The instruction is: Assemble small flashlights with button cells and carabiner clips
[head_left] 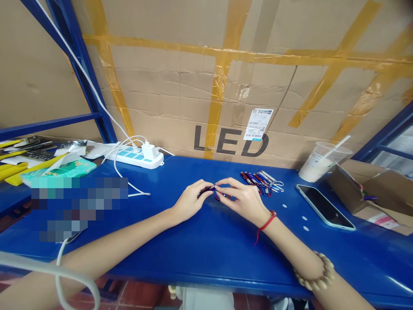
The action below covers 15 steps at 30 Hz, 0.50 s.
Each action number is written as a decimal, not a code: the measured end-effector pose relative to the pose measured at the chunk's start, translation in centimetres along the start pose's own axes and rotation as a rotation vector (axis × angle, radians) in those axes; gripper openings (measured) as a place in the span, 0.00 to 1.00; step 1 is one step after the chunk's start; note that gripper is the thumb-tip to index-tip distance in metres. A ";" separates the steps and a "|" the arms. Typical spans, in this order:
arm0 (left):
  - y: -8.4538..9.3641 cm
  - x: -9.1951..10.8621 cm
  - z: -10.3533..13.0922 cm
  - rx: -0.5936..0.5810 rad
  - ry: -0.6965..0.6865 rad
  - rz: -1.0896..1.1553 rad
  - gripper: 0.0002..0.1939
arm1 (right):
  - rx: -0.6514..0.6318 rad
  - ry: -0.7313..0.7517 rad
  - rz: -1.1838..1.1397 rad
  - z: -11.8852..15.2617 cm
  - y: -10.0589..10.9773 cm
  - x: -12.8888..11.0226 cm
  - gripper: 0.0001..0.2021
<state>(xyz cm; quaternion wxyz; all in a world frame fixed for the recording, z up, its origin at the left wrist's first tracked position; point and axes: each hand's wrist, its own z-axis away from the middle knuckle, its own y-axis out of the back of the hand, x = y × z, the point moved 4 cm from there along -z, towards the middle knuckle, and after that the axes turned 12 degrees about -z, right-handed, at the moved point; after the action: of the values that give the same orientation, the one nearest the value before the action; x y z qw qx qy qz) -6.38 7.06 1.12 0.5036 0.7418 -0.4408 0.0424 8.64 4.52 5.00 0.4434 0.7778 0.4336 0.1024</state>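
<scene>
My left hand (pixel 192 200) is closed around a dark purple keychain flashlight (pixel 209 188), a slim pen-shaped tube, over the middle of the blue table (pixel 180 245). At the tube's right end, the thumb and fingertips of my right hand (pixel 243 198) are pinched together; a small clip loop shows just under them. Most of the tube is covered by my fingers. Beyond my right hand lies a row of several similar keychain flashlights (pixel 258 178) in red, blue and silver, with carabiner clips towards the right.
A phone (pixel 324 206), several small white discs (pixel 305 218), a plastic cup with a straw (pixel 318 165) and an open cardboard box (pixel 377 189) are on the right. A power strip (pixel 138 158) with white cables stands back left. A taped carton (pixel 167 99) walls the back.
</scene>
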 end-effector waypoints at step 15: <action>0.2 0.4 0.1 -0.007 0.043 0.020 0.10 | -0.668 -0.862 -0.290 3.5 4.0 8.3 0.14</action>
<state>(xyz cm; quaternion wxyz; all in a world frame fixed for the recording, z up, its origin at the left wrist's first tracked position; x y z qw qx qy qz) -6.32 6.71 1.40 0.5150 0.7344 -0.4377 0.0619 17.90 7.89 4.24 0.8120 0.4991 0.2599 -0.1549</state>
